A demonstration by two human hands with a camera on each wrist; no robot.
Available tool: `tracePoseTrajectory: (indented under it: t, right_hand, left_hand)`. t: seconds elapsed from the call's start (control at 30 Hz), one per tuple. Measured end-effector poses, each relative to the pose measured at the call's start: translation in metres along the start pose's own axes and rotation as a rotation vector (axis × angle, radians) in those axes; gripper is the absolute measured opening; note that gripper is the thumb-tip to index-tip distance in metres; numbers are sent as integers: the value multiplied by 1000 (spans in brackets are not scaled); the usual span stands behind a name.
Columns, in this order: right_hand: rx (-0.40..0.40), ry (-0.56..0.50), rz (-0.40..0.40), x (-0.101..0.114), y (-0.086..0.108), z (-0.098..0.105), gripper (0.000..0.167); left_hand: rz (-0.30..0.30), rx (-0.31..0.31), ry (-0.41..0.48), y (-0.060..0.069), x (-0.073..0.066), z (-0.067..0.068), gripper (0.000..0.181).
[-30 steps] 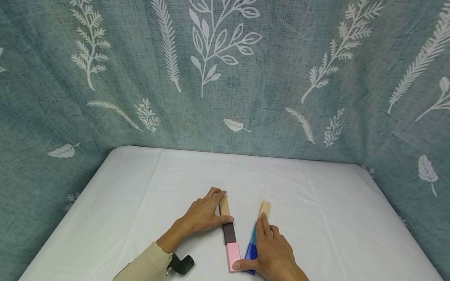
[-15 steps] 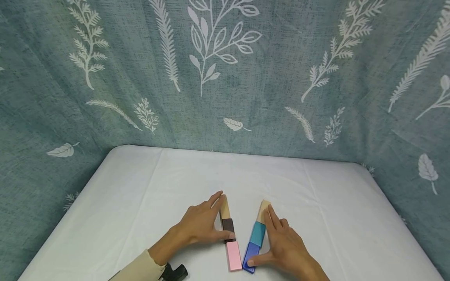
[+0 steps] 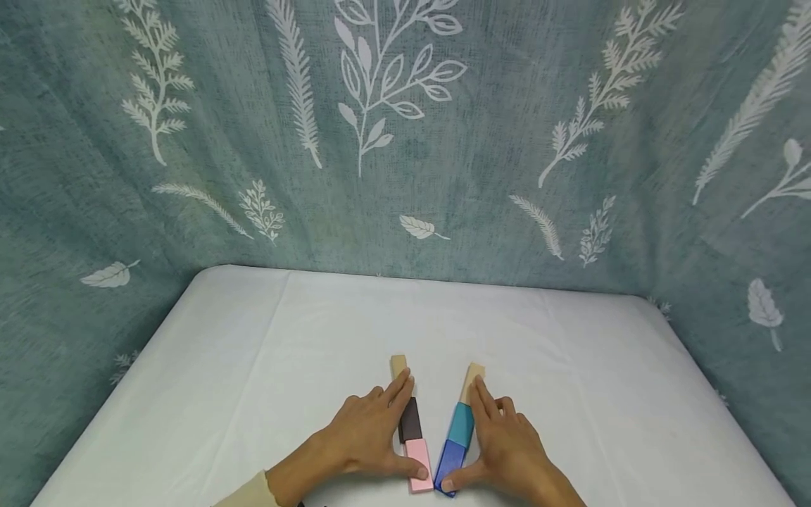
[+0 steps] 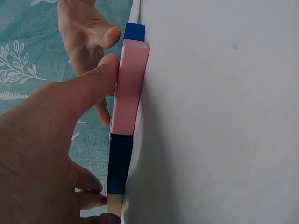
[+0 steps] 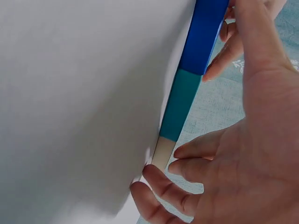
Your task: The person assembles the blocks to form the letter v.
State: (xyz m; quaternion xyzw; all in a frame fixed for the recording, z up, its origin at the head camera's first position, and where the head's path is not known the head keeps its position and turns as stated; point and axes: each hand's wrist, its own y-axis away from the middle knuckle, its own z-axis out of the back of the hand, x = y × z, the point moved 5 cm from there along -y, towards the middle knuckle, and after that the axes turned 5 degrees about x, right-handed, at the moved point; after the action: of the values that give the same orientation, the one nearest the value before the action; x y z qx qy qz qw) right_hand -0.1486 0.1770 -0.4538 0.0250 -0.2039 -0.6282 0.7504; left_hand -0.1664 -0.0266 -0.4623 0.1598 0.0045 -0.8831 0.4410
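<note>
Two slanted rows of small blocks lie on the white cloth, their near ends close together. The left row has a plain wooden block (image 3: 398, 363), a dark block (image 3: 412, 421) and a pink block (image 3: 416, 451). In the right row are another wooden block (image 3: 472, 372), a teal block (image 3: 460, 424) and a blue block (image 3: 450, 458). My left hand (image 3: 370, 434) rests along the left row, thumb on the pink block, extended fingers over the wooden one. My right hand (image 3: 512, 451) lies along the right row, thumb at the blue block, fingertips at its wooden block.
White cloth (image 3: 304, 331) covers the table around the rows. Behind it hangs a teal curtain (image 3: 469, 225) with white leaf prints. A beige sleeve (image 3: 250, 493) shows at my left wrist.
My left hand has slid nearer along its row, its thumb passing from the dark block to the pink one. My right hand has shifted right, uncovering the teal and blue blocks.
</note>
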Motion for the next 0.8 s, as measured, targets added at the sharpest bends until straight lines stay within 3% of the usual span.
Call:
tracePoseTrajectory:
  t: [0.8]
  right_hand:
    - [8, 12, -16, 4, 3, -3, 152]
  left_hand:
    - [9, 29, 19, 4, 0, -6, 121]
